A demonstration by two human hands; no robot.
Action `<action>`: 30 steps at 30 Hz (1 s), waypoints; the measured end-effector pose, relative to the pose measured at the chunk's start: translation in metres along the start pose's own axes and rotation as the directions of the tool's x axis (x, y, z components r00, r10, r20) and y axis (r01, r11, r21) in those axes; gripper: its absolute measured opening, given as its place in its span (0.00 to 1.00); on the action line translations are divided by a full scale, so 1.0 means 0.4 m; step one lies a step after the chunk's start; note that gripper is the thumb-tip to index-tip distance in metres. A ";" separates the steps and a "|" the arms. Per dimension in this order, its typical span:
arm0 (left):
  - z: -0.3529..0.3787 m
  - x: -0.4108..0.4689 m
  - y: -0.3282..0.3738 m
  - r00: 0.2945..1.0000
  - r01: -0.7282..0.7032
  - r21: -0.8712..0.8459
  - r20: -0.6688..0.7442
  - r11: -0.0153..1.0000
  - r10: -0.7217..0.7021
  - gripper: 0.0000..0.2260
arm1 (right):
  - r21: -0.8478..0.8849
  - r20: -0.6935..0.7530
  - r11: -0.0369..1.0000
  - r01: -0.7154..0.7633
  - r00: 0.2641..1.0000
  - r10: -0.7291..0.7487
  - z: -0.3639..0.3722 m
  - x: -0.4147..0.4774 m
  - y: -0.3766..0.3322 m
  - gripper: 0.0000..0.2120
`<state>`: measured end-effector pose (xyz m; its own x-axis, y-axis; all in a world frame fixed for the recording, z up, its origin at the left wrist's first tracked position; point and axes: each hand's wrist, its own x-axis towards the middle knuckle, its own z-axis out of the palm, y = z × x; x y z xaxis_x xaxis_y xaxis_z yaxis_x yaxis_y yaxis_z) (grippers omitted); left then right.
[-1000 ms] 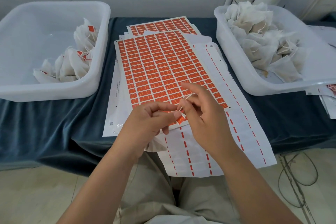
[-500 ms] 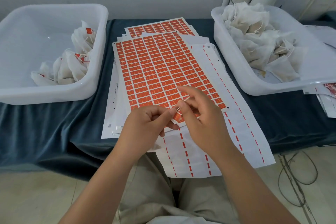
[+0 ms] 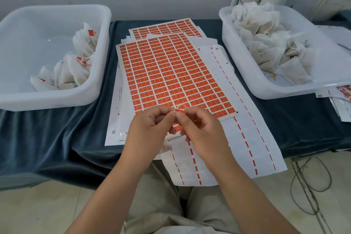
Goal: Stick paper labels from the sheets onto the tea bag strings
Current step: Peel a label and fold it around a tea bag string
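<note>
Label sheet (image 3: 171, 74): grid of small orange rectangles on pale backing, lying flat; both hands hide its near edge.
String (image 3: 180, 108): thin, pale loop over the sheet's near edge; too small to tell whether a label is on it.
Left hand (image 3: 150, 129): fingers curled, pinching the string.
Right hand (image 3: 201, 131): pinching it too, fingertips meeting the left's.
Left of sheet: left tub (image 3: 91, 89), orange-tagged tea bags (image 3: 76, 66).
Right of sheet: right tub (image 3: 247, 85), untagged tea bags (image 3: 266, 43).
Stripped sheet (image 3: 247, 129): white, red dashes, under the sheet's right edge.
</note>
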<state>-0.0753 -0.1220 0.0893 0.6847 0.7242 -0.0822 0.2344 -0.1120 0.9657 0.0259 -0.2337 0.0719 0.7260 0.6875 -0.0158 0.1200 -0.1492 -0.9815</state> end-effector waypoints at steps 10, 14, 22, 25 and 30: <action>0.028 -0.006 0.008 0.998 -0.052 0.007 -0.041 0.999 0.052 0.06 | -0.224 -0.044 0.954 0.197 0.976 -0.212 0.005 0.001 0.007 0.06; 0.046 -0.013 0.015 0.994 -0.082 -0.013 -0.066 0.997 0.081 0.07 | -0.127 -0.006 0.983 0.130 0.991 -0.132 0.031 -0.009 0.006 0.10; 0.047 -0.015 0.022 0.999 0.046 -0.089 -0.014 0.995 -0.048 0.12 | -0.001 0.002 0.997 0.073 0.997 -0.073 0.013 -0.007 -0.002 0.16; 0.047 -0.011 0.021 0.994 0.107 -0.114 -0.022 0.988 -0.110 0.15 | 0.018 -0.010 0.999 0.042 0.999 -0.042 0.013 -0.006 0.002 0.16; 0.036 -0.014 0.029 1.000 0.008 -0.101 0.011 0.995 -0.007 0.08 | 0.008 -0.011 0.998 0.069 0.998 -0.069 0.018 -0.005 0.004 0.13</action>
<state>-0.0666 -0.1372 0.0976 0.6903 0.7177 -0.0921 0.1693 -0.0365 0.9849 0.0197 -0.2300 0.0691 0.7234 0.6884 0.0537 0.1640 -0.0957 -0.9818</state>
